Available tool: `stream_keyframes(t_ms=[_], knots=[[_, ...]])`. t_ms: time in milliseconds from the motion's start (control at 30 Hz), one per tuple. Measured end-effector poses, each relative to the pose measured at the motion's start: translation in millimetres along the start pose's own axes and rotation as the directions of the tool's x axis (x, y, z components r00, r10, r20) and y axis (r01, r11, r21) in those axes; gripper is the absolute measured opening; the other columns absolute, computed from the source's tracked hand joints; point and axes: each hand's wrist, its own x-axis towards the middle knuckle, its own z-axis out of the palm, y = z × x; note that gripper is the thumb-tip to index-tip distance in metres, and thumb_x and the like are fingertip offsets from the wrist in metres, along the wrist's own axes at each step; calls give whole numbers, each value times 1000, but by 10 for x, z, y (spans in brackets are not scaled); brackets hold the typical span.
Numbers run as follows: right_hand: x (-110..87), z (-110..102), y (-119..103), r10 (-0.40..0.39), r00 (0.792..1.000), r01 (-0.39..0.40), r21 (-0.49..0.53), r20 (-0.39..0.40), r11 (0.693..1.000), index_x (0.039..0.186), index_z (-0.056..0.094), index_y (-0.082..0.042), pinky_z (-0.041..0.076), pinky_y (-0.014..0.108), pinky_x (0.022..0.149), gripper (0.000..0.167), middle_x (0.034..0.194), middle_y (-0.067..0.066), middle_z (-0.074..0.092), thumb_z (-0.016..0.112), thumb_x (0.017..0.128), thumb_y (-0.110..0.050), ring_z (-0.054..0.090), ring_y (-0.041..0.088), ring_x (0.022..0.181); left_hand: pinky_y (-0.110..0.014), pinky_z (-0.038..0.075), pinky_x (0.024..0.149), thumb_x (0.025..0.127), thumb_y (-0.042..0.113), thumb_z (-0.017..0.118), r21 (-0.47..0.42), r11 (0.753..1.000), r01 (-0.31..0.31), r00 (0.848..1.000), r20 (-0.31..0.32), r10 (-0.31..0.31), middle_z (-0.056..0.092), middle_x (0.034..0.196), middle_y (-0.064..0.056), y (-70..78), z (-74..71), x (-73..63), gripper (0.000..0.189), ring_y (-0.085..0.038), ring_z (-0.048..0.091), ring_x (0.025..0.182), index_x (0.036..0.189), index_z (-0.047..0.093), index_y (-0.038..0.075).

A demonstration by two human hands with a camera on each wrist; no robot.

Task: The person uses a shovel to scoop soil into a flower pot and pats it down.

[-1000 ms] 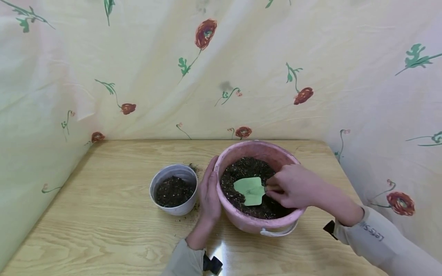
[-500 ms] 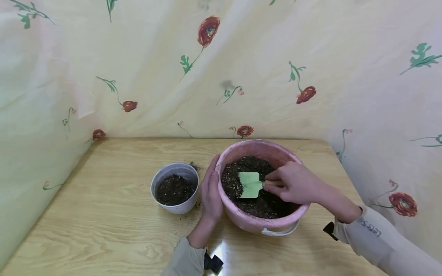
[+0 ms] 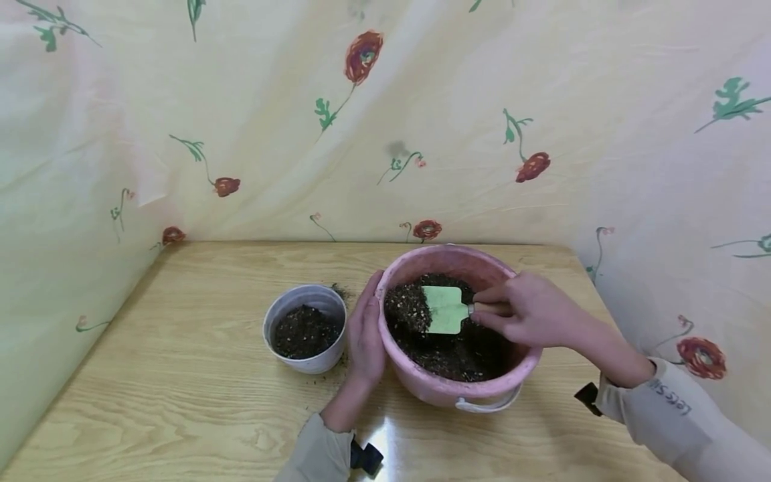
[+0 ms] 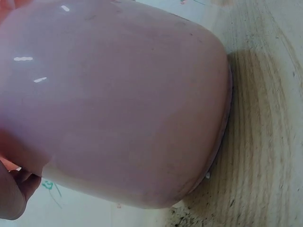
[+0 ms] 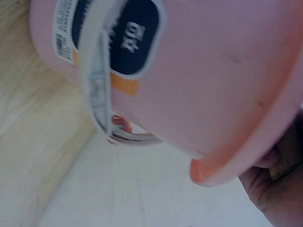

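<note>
A pink bucket (image 3: 415, 381) of dark soil (image 3: 458, 358) stands on the table, tilted-looking in both wrist views. My left hand (image 3: 365, 341) rests along the bucket's left side, fingers fairly straight near the rim; in the left wrist view only part of this hand (image 4: 16, 194) shows. With my right hand (image 3: 542, 311) I grip the wooden handle of a small hand trowel (image 3: 444, 311). Its light green blade is inside the bucket, the front end under a heap of soil. The right wrist view shows the bucket wall (image 5: 203, 80) and part of my right hand (image 5: 279, 198).
A white pot (image 3: 316, 365) with soil in it stands left of the bucket, close to my left hand. Loose soil (image 3: 339, 291) lies on the wooden table (image 3: 181, 375) around it. The bucket's white carrying handle (image 3: 490, 406) hangs at the front. Flowered cloth (image 3: 271, 134) surrounds the table.
The trowel blade has moved back and slightly right inside the bucket, and a heap of soil now covers its front end. My left hand has stayed against the bucket.
</note>
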Motion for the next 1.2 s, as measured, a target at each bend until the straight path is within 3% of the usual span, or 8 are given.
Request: stream_keyframes(t_ms=[200,367,533,667,1033,1133,1200], knots=[[8,-125,-45,-30,999,32,44,-41,999,88,78,-12,40,14,47,9,57,-24,58,75,82,-16,40,-15,49,-36,40,107,105,14,32,28,999,-39,999,2,39,54,137,-17,26,-79,52,40,-27,51,127,138,49,0],[39,-181,-55,-81,994,88,91,-78,992,88,77,-12,35,11,43,7,57,-22,58,75,82,-12,37,-16,47,-41,46,100,105,16,31,22,998,-60,998,-8,60,56,135,-18,90,-178,108,41,-30,55,122,138,49,-2],[78,-251,-76,-112,990,121,109,-86,987,87,77,-15,31,10,41,7,56,-22,57,74,83,-11,35,-15,45,-39,44,103,105,14,31,52,993,-104,994,-23,105,55,134,-20,154,-304,167,41,-31,53,124,135,50,-5],[144,-310,-103,-137,987,144,89,-79,986,88,77,-18,25,10,40,8,51,-27,44,73,83,-12,28,-14,45,-36,43,104,104,13,30,94,986,-136,989,-53,141,56,133,-20,199,-422,215,41,-32,53,124,133,52,-6],[347,-435,-172,-170,985,172,97,-34,980,99,77,-11,24,12,39,14,50,-25,31,71,86,-13,22,-12,46,-26,42,103,106,13,29,121,984,-134,983,-113,148,56,133,-21,227,-746,266,41,-31,50,125,135,50,-6],[401,-470,-185,-184,982,186,109,-33,976,103,76,-10,23,12,39,18,49,-25,40,70,87,-13,20,-12,45,-26,41,104,106,14,30,107,987,-122,981,-141,136,55,133,-23,230,-844,281,41,-29,50,126,134,51,-7],[444,-492,-193,-200,979,203,119,-36,972,105,75,-8,23,11,38,20,58,-18,60,70,87,-12,19,-12,45,-26,41,104,106,15,31,108,987,-118,977,-165,135,55,132,-24,229,-916,296,41,-27,50,126,133,51,-7]])
